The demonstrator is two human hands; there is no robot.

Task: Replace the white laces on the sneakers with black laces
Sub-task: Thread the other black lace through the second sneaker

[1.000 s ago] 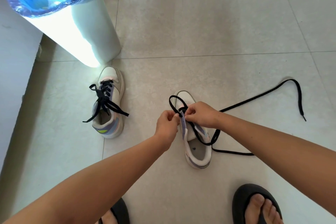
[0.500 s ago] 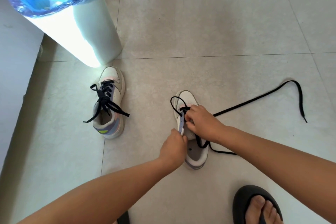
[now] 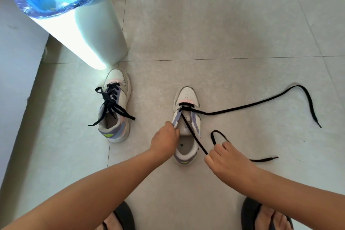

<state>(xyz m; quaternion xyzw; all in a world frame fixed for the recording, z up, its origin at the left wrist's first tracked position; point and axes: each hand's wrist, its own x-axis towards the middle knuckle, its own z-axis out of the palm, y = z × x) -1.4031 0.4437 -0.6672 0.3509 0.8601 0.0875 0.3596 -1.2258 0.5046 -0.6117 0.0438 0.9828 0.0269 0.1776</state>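
I judge I'm early in lacing the second sneaker, which sits on the floor just ahead of my feet: my left hand pinches its left eyelet flap, while my right hand, fingers curled, draws the black lace taut from the bottom eyelets. The other sneaker to the left already wears black laces. Next I'd need the lace tip, lying on the tiles beyond my right hand, fed through the next eyelet.

From my feed I can read no text, brand or number anywhere. A small label on the tongue of the sneaker being laced is too blurred to make out.
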